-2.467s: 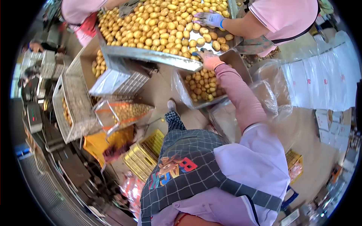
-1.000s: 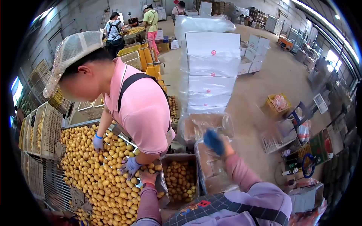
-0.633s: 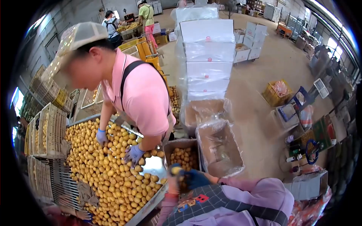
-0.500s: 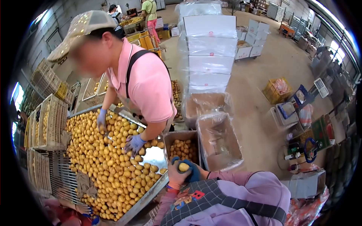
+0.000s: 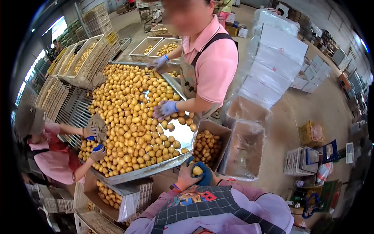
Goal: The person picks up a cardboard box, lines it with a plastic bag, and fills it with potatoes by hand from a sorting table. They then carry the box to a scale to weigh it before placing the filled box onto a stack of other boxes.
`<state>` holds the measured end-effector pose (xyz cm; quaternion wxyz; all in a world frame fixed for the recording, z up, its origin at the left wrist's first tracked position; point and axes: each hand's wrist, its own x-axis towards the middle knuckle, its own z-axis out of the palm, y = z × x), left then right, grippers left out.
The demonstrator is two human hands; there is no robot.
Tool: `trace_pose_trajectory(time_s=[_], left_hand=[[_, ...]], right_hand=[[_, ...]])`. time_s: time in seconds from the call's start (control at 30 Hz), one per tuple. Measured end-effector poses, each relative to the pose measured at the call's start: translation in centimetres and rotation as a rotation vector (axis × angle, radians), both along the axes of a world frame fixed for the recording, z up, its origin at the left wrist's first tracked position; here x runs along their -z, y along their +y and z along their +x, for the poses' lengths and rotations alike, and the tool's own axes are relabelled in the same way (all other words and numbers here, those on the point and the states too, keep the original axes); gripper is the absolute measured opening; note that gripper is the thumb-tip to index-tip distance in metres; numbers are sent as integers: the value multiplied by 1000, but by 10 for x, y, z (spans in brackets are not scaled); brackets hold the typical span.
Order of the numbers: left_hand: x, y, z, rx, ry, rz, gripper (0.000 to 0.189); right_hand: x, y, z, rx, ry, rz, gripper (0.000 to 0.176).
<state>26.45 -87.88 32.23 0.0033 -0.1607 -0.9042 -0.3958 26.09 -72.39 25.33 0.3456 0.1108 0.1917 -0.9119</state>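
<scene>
1. Yellow-brown potatoes (image 5: 128, 117) lay heaped across a metal-topped counter (image 5: 177, 134), its shiny surface showing near one corner.
2. Single potato (image 5: 197, 171) was held in front of the apron (image 5: 200, 204), just outside the counter's rim and near the potato box (image 5: 226, 134).
3. Left hand (image 5: 186, 176), in an orange-toned glove, had its fingers bent and partly closed at the potato's left side.
4. Right hand (image 5: 208, 177), in a dark blue glove, had its fingers curled around the right side of the same potato (exact contact points partly hidden by the glove).
5. Potato box, cardboard, stood against the counter's corner with more potatoes inside. A plastic-lined box (image 5: 243, 152) stood just beside it.
6. Co-worker in a pink shirt (image 5: 218, 58) leaned over the far side; one gloved hand (image 5: 165, 109) rested on the potatoes, the other was close to the counter's edge.
7. Second co-worker (image 5: 54, 156), at the left side, had both hands at the heap, near a grey cloth (image 5: 96, 126).
8. Pale crates (image 5: 83, 58) containing potatoes stood tilted beyond the metal slats (image 5: 74, 111); white cartons (image 5: 272, 66) were stacked behind the boxes.
</scene>
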Motion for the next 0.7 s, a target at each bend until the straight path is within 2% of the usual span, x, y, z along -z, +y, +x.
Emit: trace_pose_trajectory(time_s=[0.03,0.07,0.17,0.2,0.3,0.4,0.47,0.5,0.53,0.57,0.6,0.63,0.67,0.7], left_hand=[[0,1,0,-7,-11,-1,73],[-1,2,-1,29,32,-8,73],[-8,7,-2,114,66,-52,75],[-7,8,-2,142,78,-73,78],[5,11,-3,211,74,-76,84],[3,15,-3,251,42,-65,82],[-11,20,-4,224,64,68,80],[6,16,-5,207,136,124,77],[8,16,-4,130,130,186,75],[20,9,-5,85,13,274,74],[18,9,-4,-29,83,344,73],[8,7,-6,-131,114,353,72],[8,3,-7,-202,55,497,70],[11,-5,-6,-250,65,471,70]], right_hand=[[5,0,0,-7,-11,-1,37],[7,-1,0,40,294,237,44],[-1,9,4,66,770,616,67],[3,8,3,54,403,349,68],[8,14,3,51,136,58,68],[13,18,4,89,258,78,63],[-43,21,4,171,903,665,48],[-44,20,1,134,621,449,43],[-26,21,-2,86,454,155,41],[-8,22,-6,45,225,-148,41],[11,23,-10,3,-7,-384,41],[6,27,-11,36,-113,-342,36],[1,31,-13,73,-217,-297,34],[-3,34,-14,113,-316,-251,34]])
